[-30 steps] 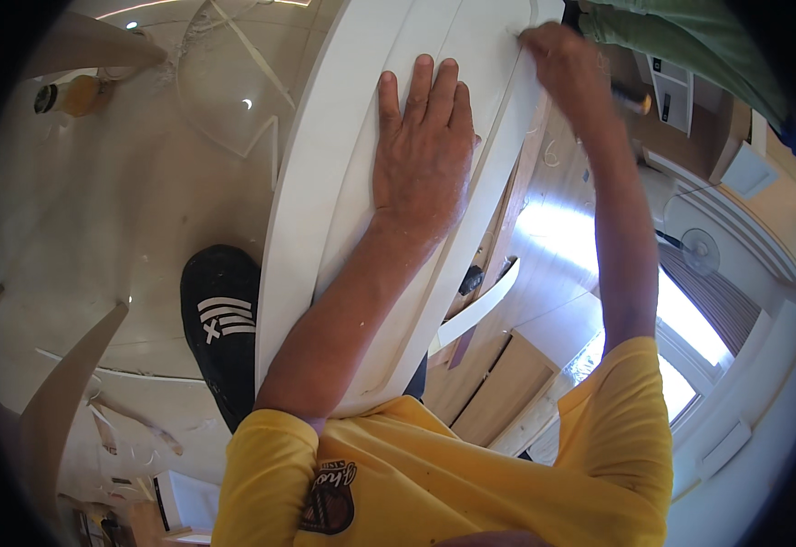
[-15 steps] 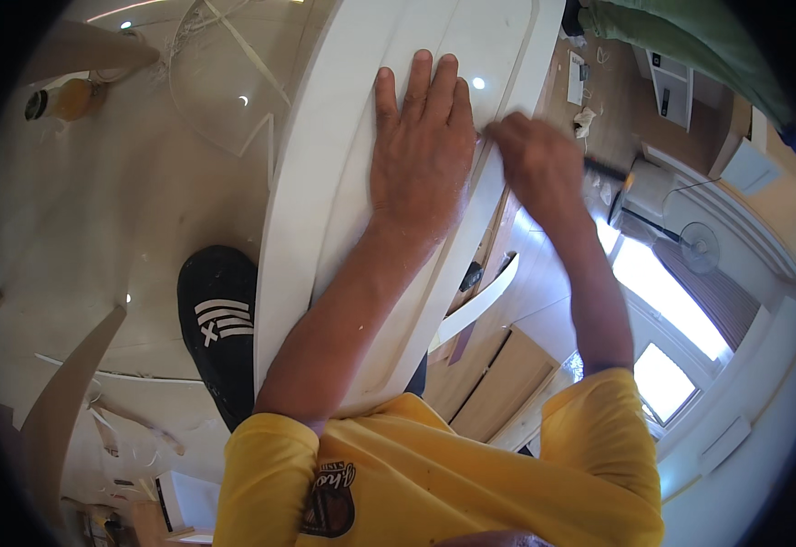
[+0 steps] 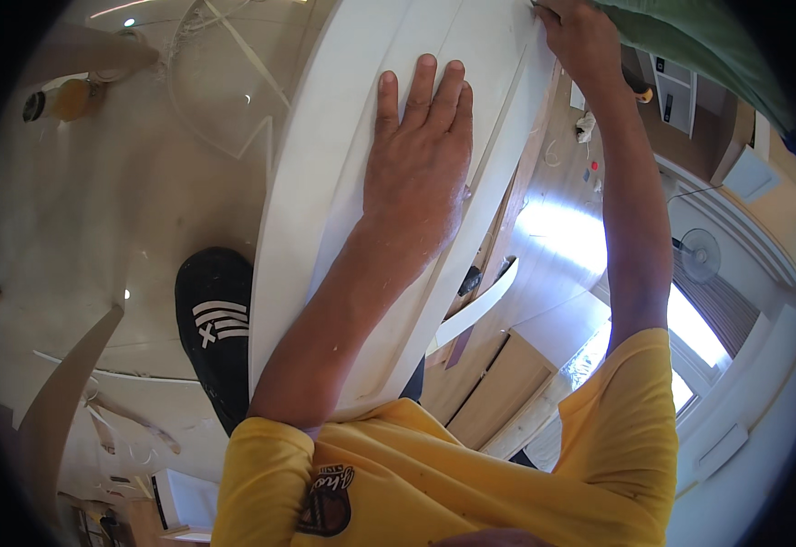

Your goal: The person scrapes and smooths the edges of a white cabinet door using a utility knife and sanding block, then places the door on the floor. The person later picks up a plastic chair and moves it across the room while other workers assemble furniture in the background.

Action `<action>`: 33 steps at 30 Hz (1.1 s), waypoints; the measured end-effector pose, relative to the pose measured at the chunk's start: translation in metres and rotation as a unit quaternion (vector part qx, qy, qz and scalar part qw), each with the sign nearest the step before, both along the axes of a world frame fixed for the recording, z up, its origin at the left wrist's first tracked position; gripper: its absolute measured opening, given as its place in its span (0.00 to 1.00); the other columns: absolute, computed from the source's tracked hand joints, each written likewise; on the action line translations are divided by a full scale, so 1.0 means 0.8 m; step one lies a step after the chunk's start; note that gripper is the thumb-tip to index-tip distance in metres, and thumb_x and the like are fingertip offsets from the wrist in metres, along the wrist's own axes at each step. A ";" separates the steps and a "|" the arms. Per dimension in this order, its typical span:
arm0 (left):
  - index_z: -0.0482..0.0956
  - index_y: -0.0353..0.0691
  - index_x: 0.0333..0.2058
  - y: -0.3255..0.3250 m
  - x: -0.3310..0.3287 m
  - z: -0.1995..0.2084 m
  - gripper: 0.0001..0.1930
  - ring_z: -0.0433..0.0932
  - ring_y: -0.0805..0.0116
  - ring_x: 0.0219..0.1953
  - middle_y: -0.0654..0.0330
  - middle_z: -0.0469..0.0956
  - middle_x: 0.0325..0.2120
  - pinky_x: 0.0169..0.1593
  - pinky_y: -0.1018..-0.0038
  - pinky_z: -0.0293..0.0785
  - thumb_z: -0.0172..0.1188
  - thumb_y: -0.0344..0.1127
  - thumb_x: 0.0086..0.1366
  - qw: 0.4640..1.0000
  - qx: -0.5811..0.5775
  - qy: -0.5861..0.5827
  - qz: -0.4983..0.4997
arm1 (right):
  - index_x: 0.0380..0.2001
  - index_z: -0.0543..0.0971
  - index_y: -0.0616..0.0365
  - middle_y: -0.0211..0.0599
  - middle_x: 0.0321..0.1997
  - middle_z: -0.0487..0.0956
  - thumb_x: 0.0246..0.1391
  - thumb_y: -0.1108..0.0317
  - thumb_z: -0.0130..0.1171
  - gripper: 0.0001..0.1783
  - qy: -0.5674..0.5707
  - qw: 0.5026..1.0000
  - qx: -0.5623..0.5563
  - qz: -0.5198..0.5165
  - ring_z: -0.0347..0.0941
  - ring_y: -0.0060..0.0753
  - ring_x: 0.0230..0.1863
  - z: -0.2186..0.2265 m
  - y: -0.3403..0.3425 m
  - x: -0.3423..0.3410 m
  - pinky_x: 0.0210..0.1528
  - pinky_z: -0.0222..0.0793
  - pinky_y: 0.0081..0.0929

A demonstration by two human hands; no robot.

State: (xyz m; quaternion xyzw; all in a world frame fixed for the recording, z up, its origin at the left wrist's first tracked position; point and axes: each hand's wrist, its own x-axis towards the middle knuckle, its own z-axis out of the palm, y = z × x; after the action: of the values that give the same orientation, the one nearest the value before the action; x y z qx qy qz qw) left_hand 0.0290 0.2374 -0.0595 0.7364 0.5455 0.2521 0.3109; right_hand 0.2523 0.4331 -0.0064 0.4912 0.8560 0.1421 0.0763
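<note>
A long white panel (image 3: 311, 182) with lengthwise grooves runs from my body up past the top of the view. My left hand (image 3: 419, 155) lies flat on its face, fingers spread and pointing away from me. At the panel's far right edge, near the top of the view, my right hand (image 3: 585, 38) is closed. A tiny dark tip shows at its fingertips, too little to name. A thin white curved strip (image 3: 482, 305) sticks out beside the panel's right edge, close to a small black object (image 3: 470, 280).
My black shoe (image 3: 216, 319) is on the floor left of the panel. An orange-filled bottle (image 3: 72, 100) lies at the far left, with strip offcuts (image 3: 248, 55) nearby. Green cloth (image 3: 699, 41) hangs at upper right. A fan (image 3: 697, 253) and wooden cabinet parts (image 3: 489, 383) are on the right.
My right hand has moved up and away along the panel's right edge, from beside my left hand to the far end. My left hand has barely shifted.
</note>
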 end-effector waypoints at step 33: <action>0.70 0.38 0.67 0.004 -0.003 0.002 0.47 0.53 0.60 0.78 0.61 0.64 0.72 0.79 0.47 0.40 0.81 0.38 0.47 0.998 -0.017 -0.048 -0.024 | 0.38 0.85 0.48 0.33 0.34 0.80 0.56 0.73 0.57 0.11 0.005 0.992 -0.118 -0.038 0.83 0.42 0.38 0.018 -0.191 -0.055 0.38 0.79 0.39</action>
State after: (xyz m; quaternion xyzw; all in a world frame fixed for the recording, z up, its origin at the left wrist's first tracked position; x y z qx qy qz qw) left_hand 0.0262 0.2405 -0.0577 0.7308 0.5164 0.2700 0.3554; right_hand 0.2081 0.2807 0.0077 0.5116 0.8479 0.0343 0.1351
